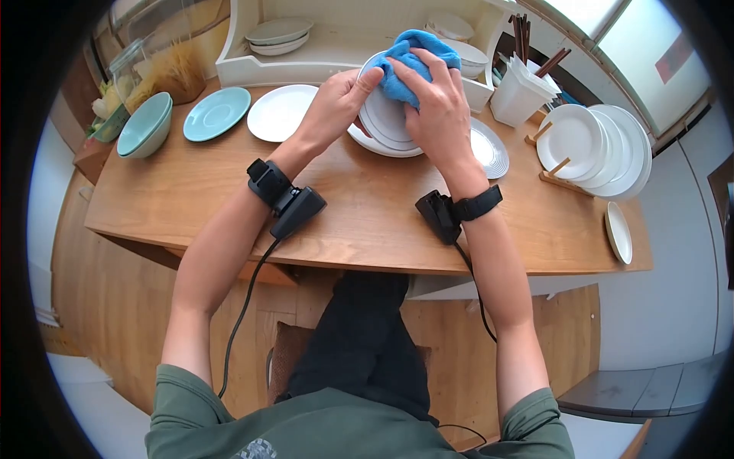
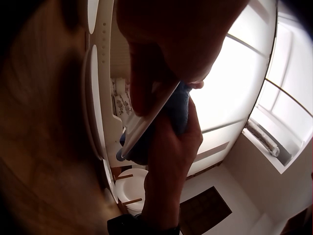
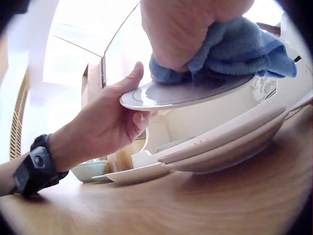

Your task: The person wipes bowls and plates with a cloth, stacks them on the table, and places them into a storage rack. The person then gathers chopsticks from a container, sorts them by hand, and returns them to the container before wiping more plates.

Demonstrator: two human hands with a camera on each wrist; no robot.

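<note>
My left hand (image 1: 333, 107) grips the near left edge of a white plate (image 1: 384, 121), thumb on its upper face and fingers underneath. In the right wrist view that plate (image 3: 161, 95) is raised and slightly tilted above the table. A blue cloth (image 1: 397, 83) is bunched under my right hand (image 1: 442, 111), whose fingers hold it against the plate's upper face. The cloth (image 3: 239, 46) spreads over the far side of the plate and hides part of it. Below the raised plate, more white plates (image 3: 230, 147) lie stacked on the table.
To the left are pale green bowls (image 1: 145, 131), a pale green plate (image 1: 217, 115) and a white plate (image 1: 279, 115). A ribbed plate (image 1: 491, 151), a chopstick holder (image 1: 522, 96), a wooden rack (image 1: 567, 182) of plates and a small dish (image 1: 618, 233) stand right. A white shelf (image 1: 336, 65) is behind.
</note>
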